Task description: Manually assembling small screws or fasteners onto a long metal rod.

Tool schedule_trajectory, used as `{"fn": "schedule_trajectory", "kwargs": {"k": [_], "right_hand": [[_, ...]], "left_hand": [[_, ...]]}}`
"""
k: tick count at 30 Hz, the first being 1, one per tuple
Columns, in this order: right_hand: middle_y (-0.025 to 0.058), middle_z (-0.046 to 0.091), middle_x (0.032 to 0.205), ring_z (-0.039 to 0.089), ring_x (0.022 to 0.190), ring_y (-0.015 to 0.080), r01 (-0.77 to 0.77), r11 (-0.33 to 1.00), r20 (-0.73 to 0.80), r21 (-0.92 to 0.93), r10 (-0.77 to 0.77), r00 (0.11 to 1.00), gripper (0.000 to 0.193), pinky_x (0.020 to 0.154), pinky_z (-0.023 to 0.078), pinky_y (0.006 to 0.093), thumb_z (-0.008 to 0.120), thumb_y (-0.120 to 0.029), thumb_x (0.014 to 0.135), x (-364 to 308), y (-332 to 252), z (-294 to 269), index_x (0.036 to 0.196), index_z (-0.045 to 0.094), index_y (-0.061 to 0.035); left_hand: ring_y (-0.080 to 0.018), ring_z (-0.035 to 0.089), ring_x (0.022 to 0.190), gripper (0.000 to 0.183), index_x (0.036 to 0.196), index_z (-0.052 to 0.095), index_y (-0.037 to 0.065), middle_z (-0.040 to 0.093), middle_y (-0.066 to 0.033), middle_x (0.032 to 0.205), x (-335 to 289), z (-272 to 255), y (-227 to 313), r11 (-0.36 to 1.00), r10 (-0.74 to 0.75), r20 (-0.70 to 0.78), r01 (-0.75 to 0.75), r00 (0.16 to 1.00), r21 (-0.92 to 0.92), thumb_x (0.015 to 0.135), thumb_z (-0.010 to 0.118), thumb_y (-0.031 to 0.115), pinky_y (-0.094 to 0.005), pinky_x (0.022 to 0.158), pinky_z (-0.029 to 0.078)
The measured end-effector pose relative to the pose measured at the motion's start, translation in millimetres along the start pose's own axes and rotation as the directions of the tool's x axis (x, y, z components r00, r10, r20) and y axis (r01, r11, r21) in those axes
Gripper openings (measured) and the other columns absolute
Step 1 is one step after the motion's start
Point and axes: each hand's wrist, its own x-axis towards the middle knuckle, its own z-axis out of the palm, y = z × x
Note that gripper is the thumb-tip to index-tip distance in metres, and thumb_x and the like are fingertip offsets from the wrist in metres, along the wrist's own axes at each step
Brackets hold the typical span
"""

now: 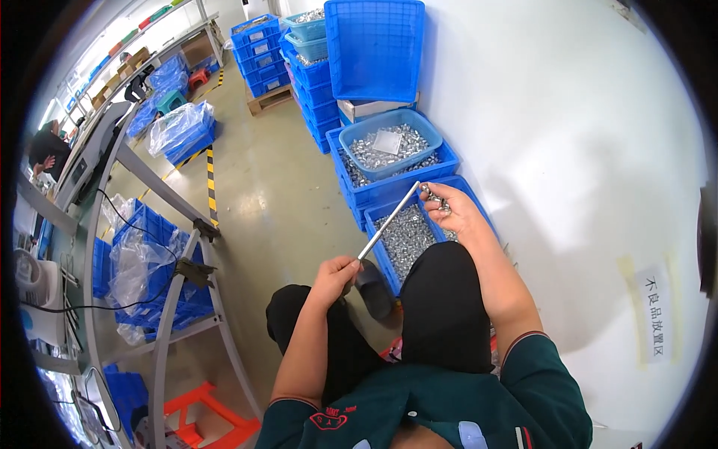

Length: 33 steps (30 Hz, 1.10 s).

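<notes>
My left hand is closed round the lower end of a thin silvery metal rod, which slants up and to the right. The rod's far end reaches my right hand, whose curled fingers hold several small shiny metal parts. Below both hands stands a blue crate filled with loose small metal parts. A second blue crate sits beside it, partly hidden by my right hand and knee.
Beyond stands a light-blue basin of metal parts on a larger crate. An upright blue crate leans near the white wall. Stacked crates rise farther back. At left are a metal frame and an orange stool.
</notes>
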Motion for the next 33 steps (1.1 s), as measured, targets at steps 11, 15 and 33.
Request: {"fn": "schedule_trajectory", "kwargs": {"k": [11, 15, 33], "right_hand": [[0.0072, 0.049, 0.073, 0.041, 0.051, 0.0070, -0.064, 0.989, 0.098, 0.130, 0.051, 0.994, 0.019, 0.034, 0.028, 0.0142, 0.057, -0.016, 0.086, -2.2, 1.1, 1.2, 0.094, 0.053, 0.0008], [0.0064, 0.048, 0.072, 0.041, 0.050, 0.0065, -0.073, 0.993, 0.073, 0.097, 0.066, 0.995, 0.018, 0.034, 0.027, 0.0137, 0.057, -0.015, 0.086, -3.2, 2.0, 4.0, 0.094, 0.053, 0.0005], [0.0055, 0.048, 0.075, 0.040, 0.052, 0.0042, -0.117, 0.993, 0.143, 0.008, 0.115, 0.983, 0.031, 0.036, 0.031, 0.0126, 0.054, -0.027, 0.089, -6.1, 1.5, 9.4, 0.100, 0.055, 0.0014]], "left_hand": [[-0.0062, 0.041, 0.054, 0.023, 0.084, 0.062, 0.002, 0.049, 0.0012, 0.059, -5.3, 2.9, 3.3, 0.996, -0.091, 0.020, 0.091, 0.996, -0.004, 0.088, 0.052, 0.022, -0.0213, 0.050, 0.031], [-0.0063, 0.041, 0.053, 0.023, 0.084, 0.062, 0.002, 0.049, 0.0014, 0.059, -5.9, 3.7, 5.3, 0.994, -0.109, 0.019, 0.108, 0.994, 0.004, 0.088, 0.053, 0.023, -0.0213, 0.050, 0.031], [-0.0071, 0.041, 0.056, 0.024, 0.085, 0.061, 0.000, 0.050, 0.0009, 0.061, -1.5, 1.9, 3.6, 0.999, -0.025, 0.021, 0.025, 0.999, -0.033, 0.088, 0.052, 0.023, -0.0218, 0.052, 0.031]]}}
